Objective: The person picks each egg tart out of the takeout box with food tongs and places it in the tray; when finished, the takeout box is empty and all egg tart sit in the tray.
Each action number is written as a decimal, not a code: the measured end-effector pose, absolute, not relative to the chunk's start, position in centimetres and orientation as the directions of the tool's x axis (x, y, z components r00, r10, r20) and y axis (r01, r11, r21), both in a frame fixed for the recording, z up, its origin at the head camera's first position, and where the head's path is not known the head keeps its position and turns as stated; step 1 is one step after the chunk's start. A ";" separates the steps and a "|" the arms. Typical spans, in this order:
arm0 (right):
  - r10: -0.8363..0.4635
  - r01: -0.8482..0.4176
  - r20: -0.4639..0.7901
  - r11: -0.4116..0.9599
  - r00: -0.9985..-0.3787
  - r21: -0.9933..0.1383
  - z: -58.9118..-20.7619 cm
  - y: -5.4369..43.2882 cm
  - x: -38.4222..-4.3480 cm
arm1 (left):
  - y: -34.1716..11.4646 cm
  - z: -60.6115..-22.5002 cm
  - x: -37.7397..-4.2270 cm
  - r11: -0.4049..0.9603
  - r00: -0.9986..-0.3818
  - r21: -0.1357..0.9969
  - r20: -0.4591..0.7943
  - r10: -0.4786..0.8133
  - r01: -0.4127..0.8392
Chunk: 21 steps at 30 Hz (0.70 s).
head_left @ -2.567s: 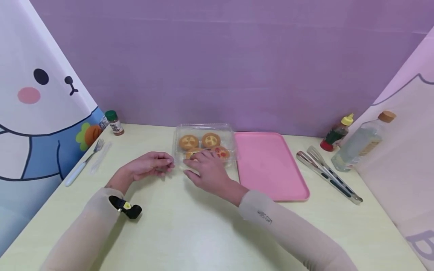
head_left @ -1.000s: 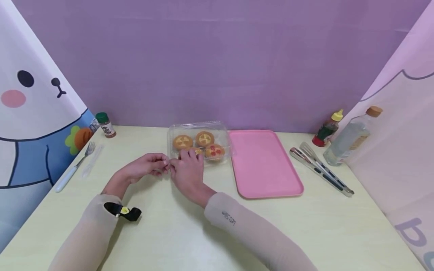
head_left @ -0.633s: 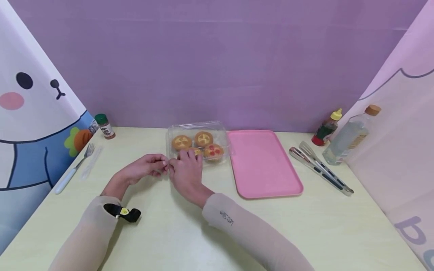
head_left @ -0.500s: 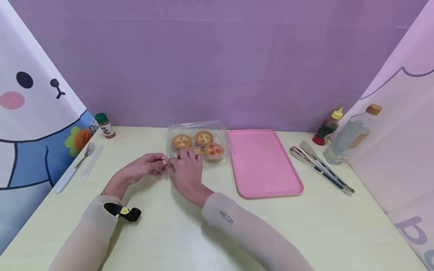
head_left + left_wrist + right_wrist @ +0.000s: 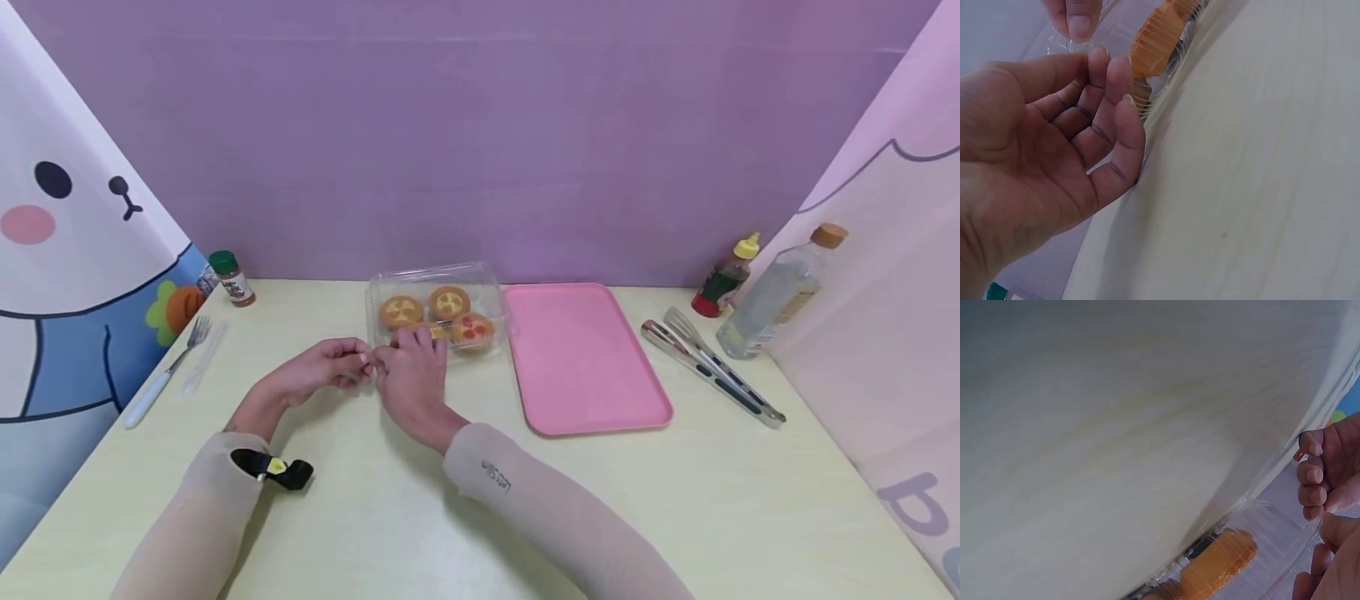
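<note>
A clear plastic clamshell box (image 5: 491,293) sits at the back middle of the table, holding several round pastries (image 5: 401,311). One pastry (image 5: 472,332) at its front right has red spots on top. At the box's front left corner, my left hand (image 5: 326,369) pinches the plastic edge between thumb and index finger, its other fingers loosely curled. My right hand (image 5: 412,379) meets it there, thumb on the same corner and fingers bent over the front edge, covering part of a front pastry. The right wrist view shows both thumbs (image 5: 1339,530) close together at the box's edge.
Right of the box lies a pink tray (image 5: 592,367). Beyond it are metal tongs (image 5: 716,371), a yellow-capped sauce bottle (image 5: 723,279) and a corked clear bottle (image 5: 776,300). On the left are a green-capped spice jar (image 5: 234,279), a fork (image 5: 168,371) and a thin clear wrapped strip (image 5: 202,362).
Between the two oldest frames, my right hand moved left from the box's front to its left corner, beside my left hand. Since then both hands have stayed nearly still.
</note>
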State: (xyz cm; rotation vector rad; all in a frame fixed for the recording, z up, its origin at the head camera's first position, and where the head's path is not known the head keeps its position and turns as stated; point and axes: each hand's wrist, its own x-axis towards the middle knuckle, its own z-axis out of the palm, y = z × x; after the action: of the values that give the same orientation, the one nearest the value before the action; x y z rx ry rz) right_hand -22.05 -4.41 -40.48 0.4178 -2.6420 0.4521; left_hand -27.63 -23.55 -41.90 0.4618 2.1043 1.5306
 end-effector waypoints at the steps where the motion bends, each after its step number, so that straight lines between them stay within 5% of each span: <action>1: -0.212 -0.354 0.455 0.900 -0.865 -0.253 -40.5 -4.4 -22.1 | -23.5 -41.9 -27.6 0.314 -0.822 0.949 -0.191 0.537 -0.016; 21: -0.131 -0.342 0.505 0.872 -0.853 -0.351 -40.8 -4.9 -22.4 | -23.4 -42.0 -27.7 0.295 -0.829 0.955 -0.182 0.529 -0.022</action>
State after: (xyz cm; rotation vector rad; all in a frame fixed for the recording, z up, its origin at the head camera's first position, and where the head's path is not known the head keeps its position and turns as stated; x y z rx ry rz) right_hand -22.40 -4.85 -40.78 0.3451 -2.5652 0.6002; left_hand -27.67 -23.35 -42.00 0.4516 2.0992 1.5595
